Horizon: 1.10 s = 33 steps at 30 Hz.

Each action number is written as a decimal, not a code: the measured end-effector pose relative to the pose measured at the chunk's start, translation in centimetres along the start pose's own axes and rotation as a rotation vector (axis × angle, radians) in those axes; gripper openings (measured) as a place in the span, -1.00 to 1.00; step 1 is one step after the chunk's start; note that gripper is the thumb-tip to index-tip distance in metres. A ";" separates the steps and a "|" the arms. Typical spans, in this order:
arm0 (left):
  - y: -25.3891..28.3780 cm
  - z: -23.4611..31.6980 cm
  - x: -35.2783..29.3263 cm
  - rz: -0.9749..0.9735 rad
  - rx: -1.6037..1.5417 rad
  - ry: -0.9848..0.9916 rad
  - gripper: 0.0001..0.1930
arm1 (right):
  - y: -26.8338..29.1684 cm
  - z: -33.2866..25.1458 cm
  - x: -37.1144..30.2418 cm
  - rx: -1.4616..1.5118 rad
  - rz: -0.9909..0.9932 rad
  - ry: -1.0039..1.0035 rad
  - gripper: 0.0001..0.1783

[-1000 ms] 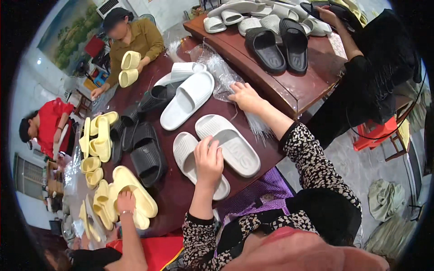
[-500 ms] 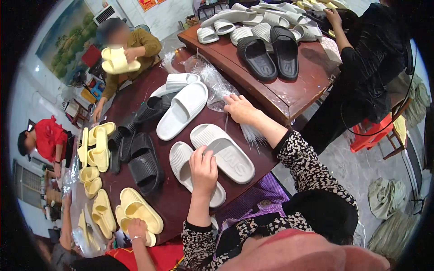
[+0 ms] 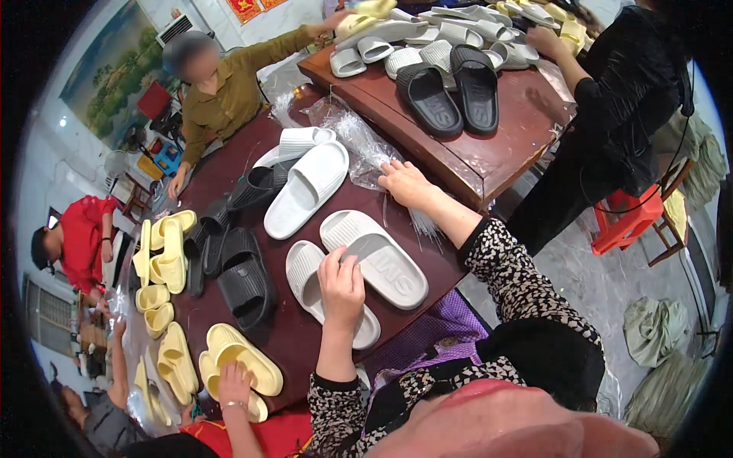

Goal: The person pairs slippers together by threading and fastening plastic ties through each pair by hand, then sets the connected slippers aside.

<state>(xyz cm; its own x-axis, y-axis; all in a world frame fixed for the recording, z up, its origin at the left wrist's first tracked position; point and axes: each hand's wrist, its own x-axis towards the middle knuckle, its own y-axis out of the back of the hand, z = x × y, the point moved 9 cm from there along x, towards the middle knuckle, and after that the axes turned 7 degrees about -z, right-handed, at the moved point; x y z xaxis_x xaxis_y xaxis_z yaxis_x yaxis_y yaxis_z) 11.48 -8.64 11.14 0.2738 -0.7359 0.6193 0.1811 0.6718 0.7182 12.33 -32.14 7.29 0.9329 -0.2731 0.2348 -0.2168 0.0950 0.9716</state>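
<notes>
The left hand [image 3: 341, 288] lies over the left grey slipper [image 3: 303, 267], across its middle, with the fingers half bent and their tips at the inner side of the right grey slipper [image 3: 391, 267]. Whether it grips either one I cannot tell. The two slippers lie side by side on the tabletop [image 3: 305, 362], soles down, strap ends pointing away from the person; the right one is just beyond the fingertips.

The right hand [image 3: 405, 183] is farther out, beyond the grey pair, its fingers at the near end of a clear plastic bundle [image 3: 355, 137]. Whether they pinch any of it I cannot tell. Thin strands [image 3: 424, 224] fan out beneath that wrist. A white slipper [image 3: 294, 208] lies between the bundle and black slippers [image 3: 246, 284].
</notes>
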 end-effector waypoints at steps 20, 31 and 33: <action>-0.8 -1.9 -0.4 -0.022 -0.033 0.032 -0.81 | 2.1 4.8 0.5 1.350 0.507 -0.073 -0.94; 0.6 -0.3 4.6 0.105 -0.349 0.100 -0.80 | 6.2 2.5 -0.6 1.407 0.516 0.218 -0.96; -0.1 -0.3 7.1 0.122 -0.364 0.090 -0.80 | 7.7 1.4 -1.1 1.101 0.579 0.309 -0.96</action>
<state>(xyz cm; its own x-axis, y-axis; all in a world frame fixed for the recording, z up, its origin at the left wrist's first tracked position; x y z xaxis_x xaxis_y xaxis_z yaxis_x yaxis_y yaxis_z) 13.69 -13.92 15.40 0.3930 -0.6494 0.6510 0.4606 0.7518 0.4719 9.23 -32.47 14.52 0.6191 -0.2107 0.7566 -0.5956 -0.7539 0.2774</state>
